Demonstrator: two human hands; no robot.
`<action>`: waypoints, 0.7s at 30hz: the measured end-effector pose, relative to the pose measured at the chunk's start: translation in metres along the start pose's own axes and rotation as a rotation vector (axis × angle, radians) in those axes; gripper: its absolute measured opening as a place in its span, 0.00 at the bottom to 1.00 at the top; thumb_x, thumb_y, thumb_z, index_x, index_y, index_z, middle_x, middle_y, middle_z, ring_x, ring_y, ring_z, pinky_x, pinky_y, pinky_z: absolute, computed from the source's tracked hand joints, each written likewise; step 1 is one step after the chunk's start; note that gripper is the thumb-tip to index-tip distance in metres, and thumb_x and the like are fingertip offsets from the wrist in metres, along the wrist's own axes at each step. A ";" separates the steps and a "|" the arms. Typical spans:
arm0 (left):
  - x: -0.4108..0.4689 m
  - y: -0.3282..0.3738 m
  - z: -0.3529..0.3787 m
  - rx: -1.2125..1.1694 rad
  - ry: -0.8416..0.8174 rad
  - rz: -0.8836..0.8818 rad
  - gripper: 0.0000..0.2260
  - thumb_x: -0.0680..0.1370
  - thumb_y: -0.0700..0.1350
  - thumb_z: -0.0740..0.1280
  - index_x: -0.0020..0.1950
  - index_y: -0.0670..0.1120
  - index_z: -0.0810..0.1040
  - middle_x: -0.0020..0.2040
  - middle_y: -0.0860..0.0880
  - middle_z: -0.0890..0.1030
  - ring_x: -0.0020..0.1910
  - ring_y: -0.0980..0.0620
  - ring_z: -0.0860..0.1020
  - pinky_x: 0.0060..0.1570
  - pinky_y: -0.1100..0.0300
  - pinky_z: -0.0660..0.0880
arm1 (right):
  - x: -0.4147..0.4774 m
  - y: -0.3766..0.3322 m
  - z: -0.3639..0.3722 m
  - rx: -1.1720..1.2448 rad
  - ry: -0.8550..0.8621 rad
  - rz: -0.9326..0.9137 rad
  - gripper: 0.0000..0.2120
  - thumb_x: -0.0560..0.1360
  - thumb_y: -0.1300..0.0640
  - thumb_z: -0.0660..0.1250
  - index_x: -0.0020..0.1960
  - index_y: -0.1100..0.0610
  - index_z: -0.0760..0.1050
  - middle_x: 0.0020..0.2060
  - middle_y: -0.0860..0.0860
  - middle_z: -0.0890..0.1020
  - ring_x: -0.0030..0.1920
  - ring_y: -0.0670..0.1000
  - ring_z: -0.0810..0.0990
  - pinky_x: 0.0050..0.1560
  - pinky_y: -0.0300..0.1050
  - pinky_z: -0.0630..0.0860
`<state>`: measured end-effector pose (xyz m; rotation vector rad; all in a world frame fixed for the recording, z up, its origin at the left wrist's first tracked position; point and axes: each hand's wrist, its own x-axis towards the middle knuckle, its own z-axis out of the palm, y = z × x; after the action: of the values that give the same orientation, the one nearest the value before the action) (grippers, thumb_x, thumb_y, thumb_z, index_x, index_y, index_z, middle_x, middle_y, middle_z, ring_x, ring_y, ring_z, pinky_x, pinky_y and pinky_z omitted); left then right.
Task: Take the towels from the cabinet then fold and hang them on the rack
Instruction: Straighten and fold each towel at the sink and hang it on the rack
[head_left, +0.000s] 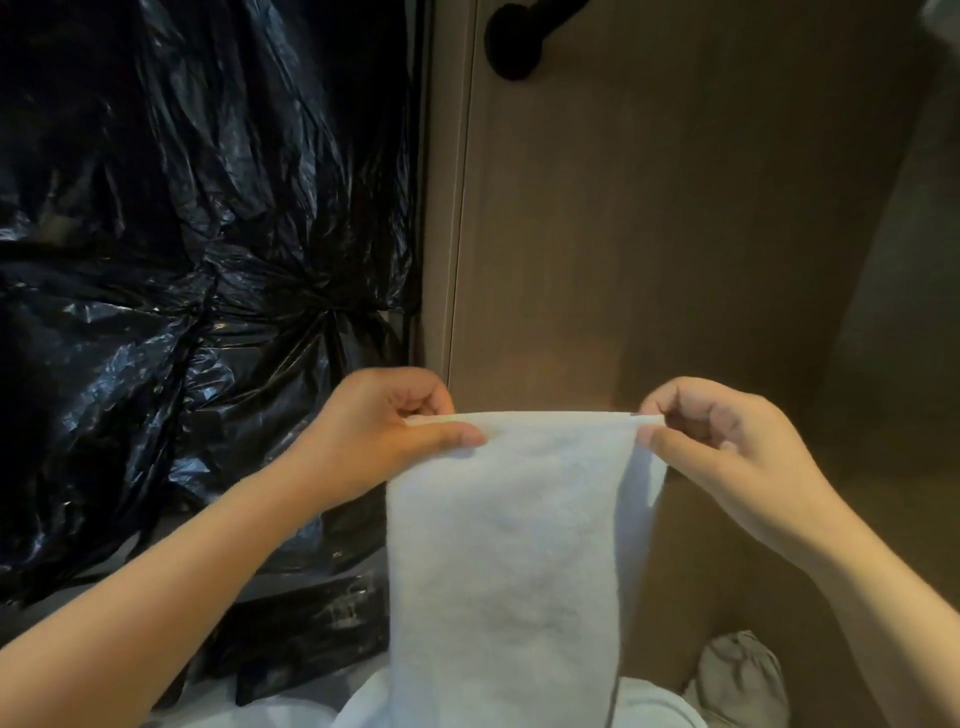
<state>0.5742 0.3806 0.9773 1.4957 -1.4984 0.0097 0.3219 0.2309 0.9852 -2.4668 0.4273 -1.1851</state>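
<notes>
A person holds a white towel up by its top edge in front of a wooden panel. The left hand pinches one upper corner between thumb and curled fingers, and the right hand pinches the other. The towel hangs straight down between the forearms, its top edge pulled taut and level, its lower end out of view. Crumpled black plastic fills the left of the frame, and a black fitting juts from the panel above; whether it belongs to the rack cannot be told. The fold appears to be under way. To do it well, the corners should stay level and the edge tight, then be brought together so the sides line up before the towel goes over a rail.
</notes>
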 end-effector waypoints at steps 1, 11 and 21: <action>0.003 0.005 0.003 -0.006 -0.006 0.005 0.17 0.63 0.60 0.74 0.34 0.46 0.79 0.30 0.51 0.79 0.28 0.61 0.73 0.29 0.72 0.67 | -0.002 0.000 -0.005 -0.007 0.003 0.003 0.07 0.76 0.50 0.68 0.39 0.46 0.77 0.36 0.44 0.80 0.41 0.45 0.81 0.38 0.29 0.76; 0.038 0.094 0.039 0.179 -0.251 0.085 0.10 0.66 0.54 0.78 0.39 0.51 0.82 0.37 0.51 0.82 0.36 0.51 0.78 0.36 0.57 0.72 | -0.026 0.015 -0.085 -0.077 0.213 0.091 0.02 0.77 0.52 0.66 0.46 0.49 0.76 0.40 0.41 0.80 0.43 0.41 0.79 0.36 0.32 0.75; 0.074 0.186 0.091 0.319 -0.167 0.096 0.08 0.75 0.49 0.72 0.41 0.48 0.78 0.37 0.48 0.82 0.25 0.53 0.80 0.27 0.64 0.73 | -0.035 0.039 -0.181 -0.086 0.277 0.148 0.04 0.77 0.51 0.68 0.48 0.50 0.80 0.32 0.44 0.81 0.30 0.45 0.80 0.29 0.32 0.73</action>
<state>0.3956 0.3147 1.0863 1.7074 -1.7647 0.1936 0.1528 0.1753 1.0484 -2.2987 0.7383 -1.4771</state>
